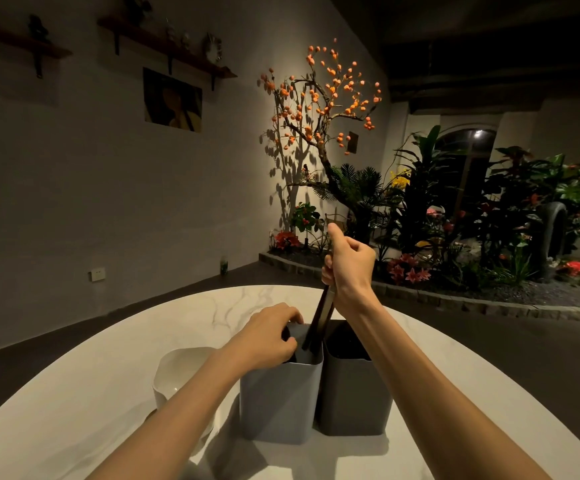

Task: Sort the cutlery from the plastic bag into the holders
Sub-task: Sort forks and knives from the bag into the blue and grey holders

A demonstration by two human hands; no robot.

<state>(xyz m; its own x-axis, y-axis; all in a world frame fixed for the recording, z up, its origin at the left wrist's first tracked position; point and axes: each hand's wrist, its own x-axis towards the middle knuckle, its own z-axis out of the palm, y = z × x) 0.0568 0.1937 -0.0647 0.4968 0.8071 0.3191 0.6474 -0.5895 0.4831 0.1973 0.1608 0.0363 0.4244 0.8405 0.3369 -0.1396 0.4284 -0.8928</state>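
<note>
Two grey square holders stand side by side on the white marble table [108, 341]: a lighter left holder [279, 403] and a darker right holder [354, 396]. My right hand [349, 263] is raised above them and grips a bundle of dark chopsticks [319, 323], whose lower ends reach down into the left holder. My left hand [269, 336] rests at the left holder's far-left rim with fingers curled over the edge. The plastic bag is not in view.
A white bowl [181, 368] sits left of the holders, partly behind my left forearm. Beyond the table's far edge are dark floor, a wall with shelves and a bed of plants and flowers at the right.
</note>
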